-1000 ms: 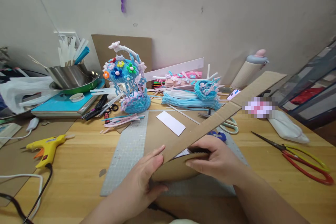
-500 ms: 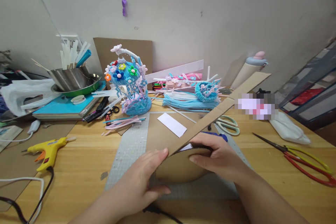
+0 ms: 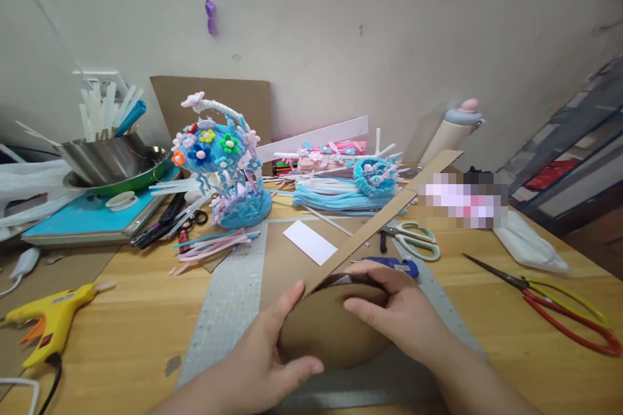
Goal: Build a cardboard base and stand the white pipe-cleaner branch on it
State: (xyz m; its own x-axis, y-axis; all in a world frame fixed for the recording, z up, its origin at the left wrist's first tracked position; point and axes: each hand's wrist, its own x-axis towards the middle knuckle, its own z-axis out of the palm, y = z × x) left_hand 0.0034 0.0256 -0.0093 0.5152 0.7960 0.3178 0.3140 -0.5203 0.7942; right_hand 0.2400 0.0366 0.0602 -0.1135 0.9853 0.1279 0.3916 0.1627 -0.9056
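Observation:
A round cardboard piece (image 3: 335,331) is tilted between both hands, low in the middle of the view. Along its upper edge runs a long cardboard strip (image 3: 374,217), its free end reaching up to the right. My left hand (image 3: 272,350) grips the left side, fingertips at the strip and thumb over the round face. My right hand (image 3: 399,305) is closed on the upper right edge, thumb in front and fingers behind. A bit of white shows in the gap between strip and disc. Beyond lies a white paper rectangle (image 3: 310,242) on flat cardboard (image 3: 277,266).
A yellow glue gun (image 3: 61,318) lies at left. At right are red-and-yellow-handled scissors (image 3: 559,305), pale green scissors (image 3: 413,240) and a blue tool (image 3: 402,266). Behind stand a blue flowered pipe-cleaner piece (image 3: 214,149), pipe cleaners (image 3: 335,198) and a metal bowl (image 3: 107,159).
The view has shifted slightly to the right. The round piece now shows more of its face, the strip's free end sits lower, and more of the blue tool is visible.

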